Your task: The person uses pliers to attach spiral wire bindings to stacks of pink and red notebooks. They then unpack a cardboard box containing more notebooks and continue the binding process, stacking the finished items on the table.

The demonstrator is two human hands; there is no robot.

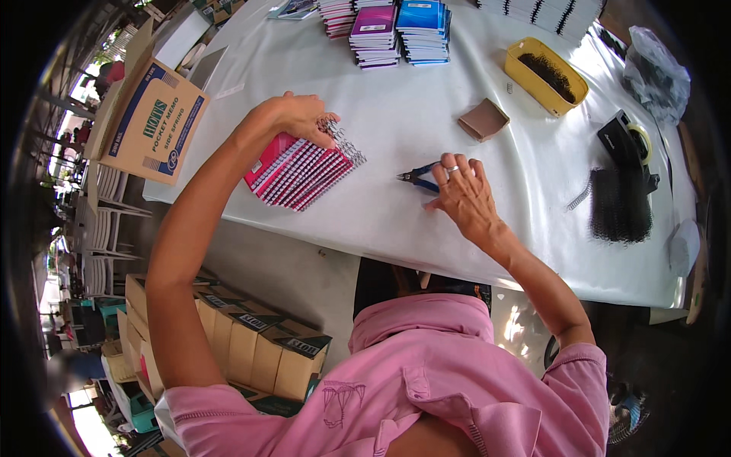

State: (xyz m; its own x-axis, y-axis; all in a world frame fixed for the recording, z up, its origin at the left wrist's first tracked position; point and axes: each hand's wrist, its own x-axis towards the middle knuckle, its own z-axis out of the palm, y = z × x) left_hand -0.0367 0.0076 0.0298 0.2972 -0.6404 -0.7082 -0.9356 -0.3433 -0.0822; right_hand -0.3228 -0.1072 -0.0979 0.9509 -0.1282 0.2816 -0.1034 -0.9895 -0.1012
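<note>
A fanned stack of pink spiral notebooks [304, 175] lies near the table's front left, with black wire coils along the edges. My left hand [299, 118] grips the far end of this stack, fingers bent over the coil ends; the fingertips are partly hidden. To the right, my right hand [466, 194] holds side cutters [420, 176] with blue handles between fingers and thumb. Their dark jaws point left toward the notebooks, apart from them. Beyond this hand sits a small brown open box [483, 119].
Stacks of purple notebooks [375, 34] and blue notebooks [423, 30] stand at the back. A yellow tub [547, 76] holds dark coils. At right are a tape dispenser [628, 141], a heap of black coils [620, 206] and a plastic bag [656, 76]. A cardboard box [156, 122] stands left.
</note>
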